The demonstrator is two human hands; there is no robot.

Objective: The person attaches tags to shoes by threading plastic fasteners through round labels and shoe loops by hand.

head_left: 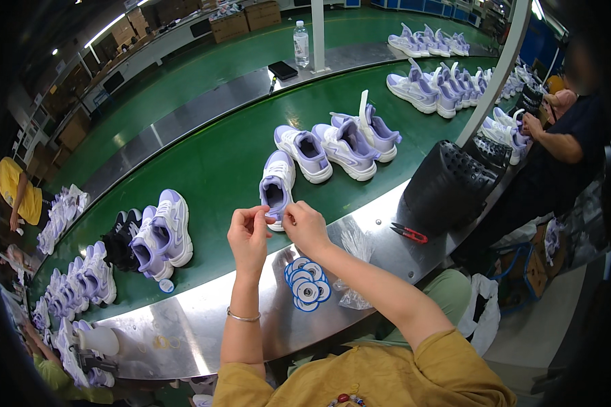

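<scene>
A white and lavender sneaker (277, 171) stands on the green belt in front of me, its heel toward me. My left hand (248, 239) is at the left of its heel, thumb and fingertips pinched together. On the heel's other side my right hand (305, 225) is also closed in a pinch. Whatever is between the fingertips is too small to make out. Just below my hands, round blue-and-white tags (307, 286) lie in a loose pile on the metal ledge. Beside them, under my right forearm, is a bundle of thin clear plastic strands (357, 252).
Red-handled thread snips (409, 233) lie by a black perforated bin (447, 183) at right. More sneakers (346, 148) stand just beyond, with a pair (163, 234) at left. A water bottle (301, 43) is on the far ledge. A co-worker (557, 136) handles shoes at right.
</scene>
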